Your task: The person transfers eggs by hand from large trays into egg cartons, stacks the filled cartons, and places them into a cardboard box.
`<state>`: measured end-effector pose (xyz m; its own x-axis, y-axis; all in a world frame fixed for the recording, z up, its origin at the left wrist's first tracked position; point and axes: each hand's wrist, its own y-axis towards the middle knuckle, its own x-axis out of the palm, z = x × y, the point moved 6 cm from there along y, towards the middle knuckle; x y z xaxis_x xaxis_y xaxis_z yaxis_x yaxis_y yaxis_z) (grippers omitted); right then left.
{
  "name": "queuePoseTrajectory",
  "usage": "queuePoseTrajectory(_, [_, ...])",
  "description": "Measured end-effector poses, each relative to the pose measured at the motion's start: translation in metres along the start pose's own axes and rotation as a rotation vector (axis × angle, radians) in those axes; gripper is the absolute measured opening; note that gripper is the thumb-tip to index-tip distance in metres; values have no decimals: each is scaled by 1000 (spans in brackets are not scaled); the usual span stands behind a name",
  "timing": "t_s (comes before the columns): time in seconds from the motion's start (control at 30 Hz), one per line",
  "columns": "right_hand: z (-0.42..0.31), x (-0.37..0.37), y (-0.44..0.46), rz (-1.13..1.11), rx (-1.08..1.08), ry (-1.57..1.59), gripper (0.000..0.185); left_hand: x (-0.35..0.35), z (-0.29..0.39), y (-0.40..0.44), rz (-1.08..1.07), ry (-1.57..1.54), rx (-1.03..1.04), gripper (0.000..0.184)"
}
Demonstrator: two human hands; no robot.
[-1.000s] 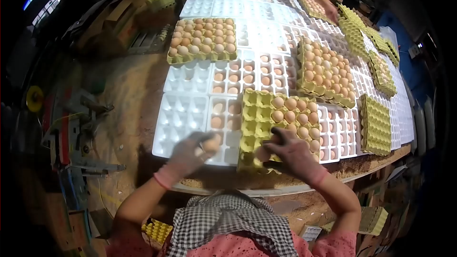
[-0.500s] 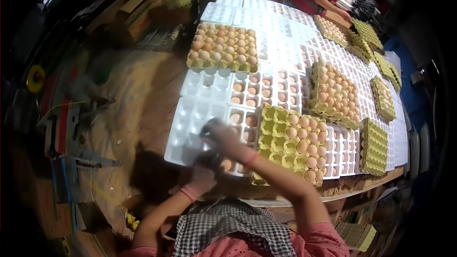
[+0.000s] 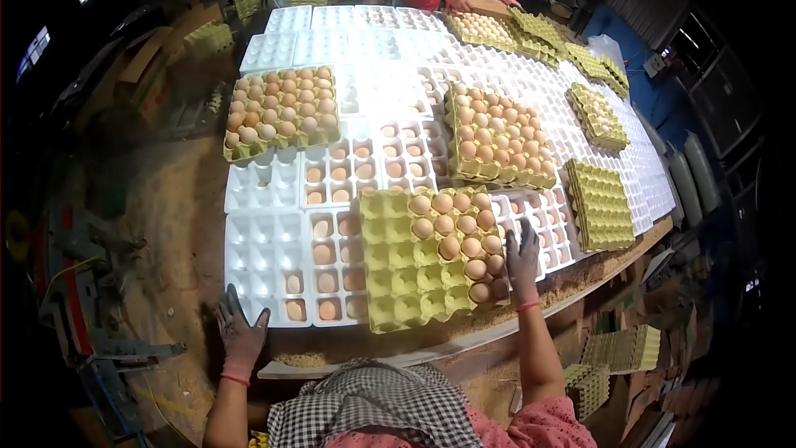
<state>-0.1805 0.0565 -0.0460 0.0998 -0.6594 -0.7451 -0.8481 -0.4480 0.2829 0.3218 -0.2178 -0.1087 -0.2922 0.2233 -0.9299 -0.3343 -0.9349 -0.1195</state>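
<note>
A wooden table [image 3: 195, 207] held white trays [image 3: 269, 51]; near center, a yellow carton [image 3: 391, 259] sat part-filled, tan eggs [image 3: 444, 225] mostly right. The left hand [image 3: 242, 336] opened beside the near-left tray [image 3: 264, 241], the right hand [image 3: 522, 264] at the carton's right edge, fingers extended, unclenched.

No legible text, label, brand, number or sign.
</note>
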Motion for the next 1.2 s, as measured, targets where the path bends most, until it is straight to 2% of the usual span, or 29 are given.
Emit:
queuePoseTrajectory(0.03, [24,5,-8,-149,80,127,45,-11,19,-2,6,3,-5,85])
queuePoseTrajectory(0.1, [88,40,-20,-321,48,233,39,-36,98,-10,248,70,290,82])
queuePoseTrajectory(0.17, [75,44,-25,-276,80,145,37,5,149,-9,-79,-460,369,78])
queuePoseTrajectory(0.23, [67,43,-21,-275,120,222,37,64,191,-10,-320,-448,346,71])
queuePoseTrajectory(0.27, [75,49,-21,-340,120,476,32,64,211,-11,-387,-327,235,66])
queuePoseTrajectory(0.3, [79,51,-19,-304,164,396,40,62,221,-10,-451,-208,126,61])
queuePoseTrajectory(0.33, [63,45,-19,-316,205,423,40,66,218,-10,-440,-203,125,61])
queuePoseTrajectory(0.37, [44,35,-23,-330,248,443,41,73,215,-11,-338,-297,166,57])
queuePoseTrajectory(0.4, [33,33,-27,-331,242,448,41,73,213,-12,-234,-392,207,53])
queuePoseTrajectory(0.43, [24,31,-31,-290,232,562,42,70,208,-12,-223,-393,207,53])
queuePoseTrajectory(0.5, [-13,21,-41,-260,217,701,44,36,190,-14,44,-377,304,50])
queuePoseTrajectory(0.53, [-30,26,-44,-237,166,724,46,13,186,-12,84,-577,351,52])
queuePoseTrajectory(0.63, [-58,55,-45,-300,52,514,49,4,148,0,30,-565,245,54])
queuePoseTrajectory(0.7, [-53,90,-44,-304,-64,476,44,33,117,18,157,-453,320,56])
queuePoseTrajectory(0.77, [-56,100,-44,-401,-82,249,44,30,120,23,100,-475,279,61])
queuePoseTrajectory(0.83, [-68,80,-39,-256,-270,-22,52,9,134,18,167,-246,298,65])
queuePoseTrajectory(0.87, [-96,55,-37,-203,-374,-4,54,-9,147,13,266,-175,310,66])
queuePoseTrajectory(0.9, [-126,37,-34,-148,-475,16,57,-12,155,16,347,-182,421,65])
queuePoseTrajectory(0.93, [-148,41,-34,-218,-589,114,56,-18,171,22,281,-178,507,63])
queuePoseTrajectory(0.97, [-166,55,-36,-401,-656,178,51,-25,190,27,219,-175,594,62])
queuePoseTrajectory(1.03, [-181,99,-53,-300,-1096,-43,48,-18,220,39,181,23,657,61])
queuePoseTrajectory(1.07, [-178,108,-50,-290,-1098,-43,48,-8,231,48,201,61,733,60])
queuePoseTrajectory(1.1, [-176,119,-49,-351,-1130,-20,45,6,238,62,101,128,758,60])
queuePoseTrajectory(1.17, [-183,117,-42,-406,-1168,8,43,26,248,69,40,337,801,58])
queuePoseTrajectory(1.2, [-175,109,-26,-502,-939,197,41,30,248,75,46,340,794,58])
